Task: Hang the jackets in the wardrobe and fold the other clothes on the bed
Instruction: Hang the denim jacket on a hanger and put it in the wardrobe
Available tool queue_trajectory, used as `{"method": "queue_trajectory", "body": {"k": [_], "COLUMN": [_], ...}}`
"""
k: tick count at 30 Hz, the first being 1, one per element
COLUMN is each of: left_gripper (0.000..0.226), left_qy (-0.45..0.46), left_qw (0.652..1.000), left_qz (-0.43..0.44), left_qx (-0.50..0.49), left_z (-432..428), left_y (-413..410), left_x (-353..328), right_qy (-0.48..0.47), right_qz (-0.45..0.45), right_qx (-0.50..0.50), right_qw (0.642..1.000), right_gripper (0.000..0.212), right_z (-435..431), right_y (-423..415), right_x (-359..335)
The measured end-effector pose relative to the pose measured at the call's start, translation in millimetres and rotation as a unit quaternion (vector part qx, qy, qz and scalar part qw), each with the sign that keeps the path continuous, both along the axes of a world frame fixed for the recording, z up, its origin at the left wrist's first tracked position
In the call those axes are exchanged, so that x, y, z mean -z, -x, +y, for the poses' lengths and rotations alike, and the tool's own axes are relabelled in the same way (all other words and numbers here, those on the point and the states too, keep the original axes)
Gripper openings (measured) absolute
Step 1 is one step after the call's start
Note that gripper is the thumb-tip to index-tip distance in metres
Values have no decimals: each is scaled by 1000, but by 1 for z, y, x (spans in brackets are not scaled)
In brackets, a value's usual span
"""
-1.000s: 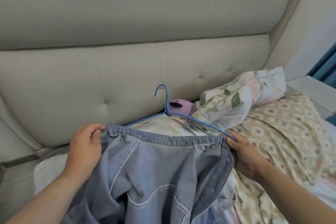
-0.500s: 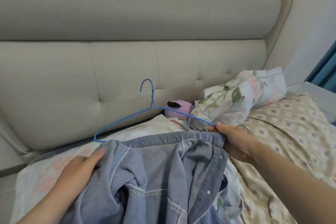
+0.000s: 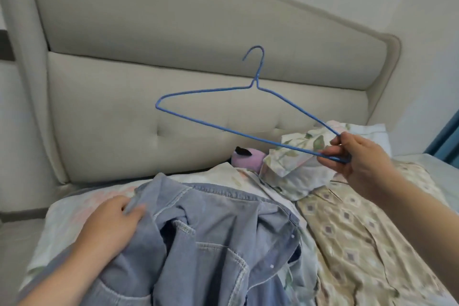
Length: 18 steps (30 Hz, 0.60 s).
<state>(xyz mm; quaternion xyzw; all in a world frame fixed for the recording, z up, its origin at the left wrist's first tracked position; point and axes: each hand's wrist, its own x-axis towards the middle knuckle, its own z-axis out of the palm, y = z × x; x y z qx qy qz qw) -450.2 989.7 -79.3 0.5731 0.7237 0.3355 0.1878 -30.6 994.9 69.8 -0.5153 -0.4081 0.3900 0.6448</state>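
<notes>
headboard [image 3: 173, 112]: my landmark, padded and beige, filling the view behind everything else.
bedspread [image 3: 360, 243]: patterned, spread out below the headboard's right half; i see nothing folded on it yet.
denim jacket [image 3: 211, 243]: the task's thing, lying crumpled at the foot of the headboard, below its middle, collar edge towards it. a second ago the wire sat tucked behind this collar with both hands up at it; now the denim has slumped flat, free of the wire.
floral pillow [image 3: 298, 171]: propped against the headboard's lower right, just beyond the jacket.
hanger [image 3: 255, 85]: blue wire, lifted clear since then and held in the air in front of the headboard's middle panel, hook up, bar sloping down to the right. i judge the hanging step is barely begun: a shoulder has to be opened and a wire end fed in before any trip to the wardrobe.
right hand [image 3: 360, 159]: raised in front of the headboard's lower right corner, forearm coming in from below; fingers [image 3: 332, 150] and thumb pinching the hanger's right end.
left hand [image 3: 111, 226]: low, below the headboard's left half, palm down on the jacket; fingers [image 3: 135, 213] curled, bunching a fold of denim by the collar.
purple toy [image 3: 248, 159]: wedged at the headboard's base, beside the pillow.
</notes>
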Motion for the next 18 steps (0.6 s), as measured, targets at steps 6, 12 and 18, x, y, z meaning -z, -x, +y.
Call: {"method": "queue_trajectory", "body": {"k": [6,12,18], "left_gripper": [74,25,30], "left_qy": [167,84,33], "left_qw": [983,989,991], "left_qz": [-62,-95,-36], "left_qx": [-49,-77,-121], "left_z": [-50,-82,-74], "left_y": [17,14,48], "left_x": [29,25,-12], "right_qy": [80,154,179], "right_qz": [-9,-27,-13], "right_qx": [-17,0,23], "right_qw": [997,988,983], "right_gripper": [31,31,24], "right_z": [-73,-137,-154], "right_y": [-12,-23,-45], "right_x": [43,97,102]}}
